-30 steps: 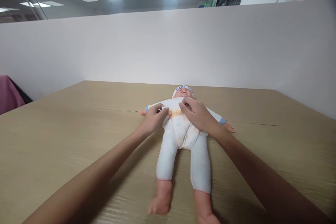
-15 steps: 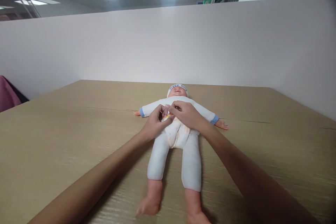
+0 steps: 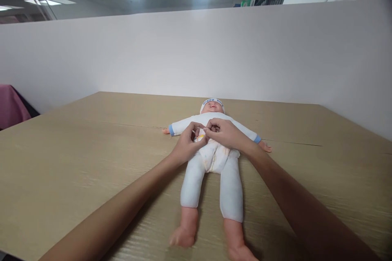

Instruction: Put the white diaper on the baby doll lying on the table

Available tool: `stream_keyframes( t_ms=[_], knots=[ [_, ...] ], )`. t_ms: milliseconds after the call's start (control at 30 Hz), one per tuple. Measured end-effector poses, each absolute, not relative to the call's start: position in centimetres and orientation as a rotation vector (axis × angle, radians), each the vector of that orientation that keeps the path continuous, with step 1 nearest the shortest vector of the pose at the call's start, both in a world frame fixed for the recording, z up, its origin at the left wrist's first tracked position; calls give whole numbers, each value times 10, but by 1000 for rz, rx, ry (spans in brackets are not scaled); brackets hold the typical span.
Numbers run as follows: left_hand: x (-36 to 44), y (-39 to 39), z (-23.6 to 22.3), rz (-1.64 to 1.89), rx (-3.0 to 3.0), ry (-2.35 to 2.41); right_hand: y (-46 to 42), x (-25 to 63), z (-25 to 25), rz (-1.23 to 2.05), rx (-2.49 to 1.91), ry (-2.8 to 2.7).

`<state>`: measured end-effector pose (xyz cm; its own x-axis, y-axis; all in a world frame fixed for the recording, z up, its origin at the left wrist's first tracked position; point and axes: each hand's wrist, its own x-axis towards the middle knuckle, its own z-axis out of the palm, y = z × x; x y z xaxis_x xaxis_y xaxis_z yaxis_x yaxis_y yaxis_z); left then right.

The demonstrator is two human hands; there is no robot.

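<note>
A baby doll (image 3: 212, 171) in a white suit with blue cuffs and a white cap lies on its back on the wooden table (image 3: 76, 159), head away from me, arms spread, bare feet toward me. My left hand (image 3: 188, 144) and my right hand (image 3: 222, 133) meet over its chest. Both pinch the front of the doll's white clothing, fingertips nearly touching each other. What lies under the fingertips is hidden.
White partition walls (image 3: 183, 53) close off the table at the back and right. A pink cloth-covered thing (image 3: 12, 110) stands past the table's left edge. Ceiling lights show above the partition.
My hands have come together from apart on the doll's chest to a close pinch at the middle of its clothing. The view has shifted slightly.
</note>
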<state>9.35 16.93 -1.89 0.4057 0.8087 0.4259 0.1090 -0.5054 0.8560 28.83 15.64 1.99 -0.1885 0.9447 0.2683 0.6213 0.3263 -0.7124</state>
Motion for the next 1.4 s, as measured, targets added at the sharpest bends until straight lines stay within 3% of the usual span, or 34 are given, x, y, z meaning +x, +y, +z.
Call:
stream_keyframes(
  t_ms=[433, 867, 1167, 1400],
  knots=[
    [76, 172, -29, 1030, 1858, 734, 151, 289, 18, 535, -1351, -1855],
    [73, 171, -36, 1174, 2072, 659, 117, 303, 23, 1, -1292, -1635],
    [62, 147, -1, 1195, 2324, 699, 28, 286, 2, 182, -1164, -1989],
    [43, 94, 14, 673, 2555, 649, -1, 280, -20, 160, -1264, -2107]
  ],
)
